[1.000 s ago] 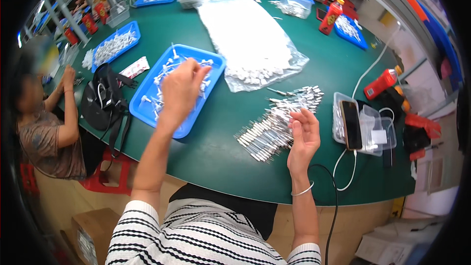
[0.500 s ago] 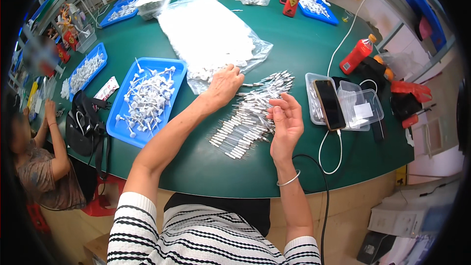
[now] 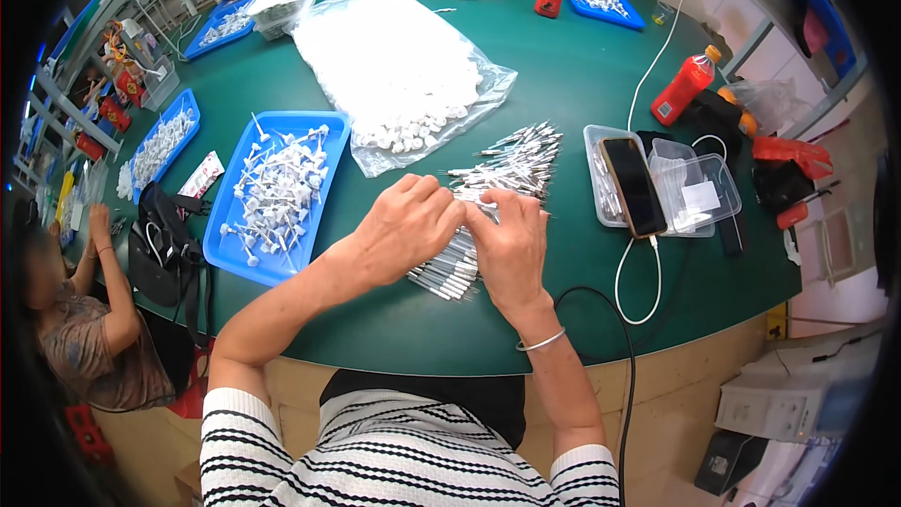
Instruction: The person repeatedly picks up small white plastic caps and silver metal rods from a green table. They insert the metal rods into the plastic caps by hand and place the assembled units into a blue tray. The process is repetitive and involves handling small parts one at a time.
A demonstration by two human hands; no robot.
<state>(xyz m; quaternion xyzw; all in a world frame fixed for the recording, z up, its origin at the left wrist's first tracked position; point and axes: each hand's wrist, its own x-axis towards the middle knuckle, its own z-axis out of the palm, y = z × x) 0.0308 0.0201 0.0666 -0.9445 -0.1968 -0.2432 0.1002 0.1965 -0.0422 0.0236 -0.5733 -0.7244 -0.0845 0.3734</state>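
My left hand (image 3: 404,230) and my right hand (image 3: 511,253) meet over a pile of thin metal rods with white and silver sleeves (image 3: 511,164). Both are closed, thumbs and fingertips pinched together. A bit of white shows at the right fingertips, but what either hand holds is mostly hidden. Just beyond lies a clear plastic bag (image 3: 385,66) spilling small white caps (image 3: 413,127). Left of my left forearm, a blue tray (image 3: 214,225) carries many rods with white caps fitted on them.
Right of the pile, a phone (image 3: 631,188) on a white cable rests across a clear plastic box (image 3: 593,155). Red bottles (image 3: 685,89) stand farther off. A black bag (image 3: 160,244) sits at the left edge. Co-workers with blue trays (image 3: 601,2) sit around the green table (image 3: 375,338).
My left hand has come back from the caps at the bag's mouth toward me. My right hand has moved left and closed, and the two now meet over the rods.
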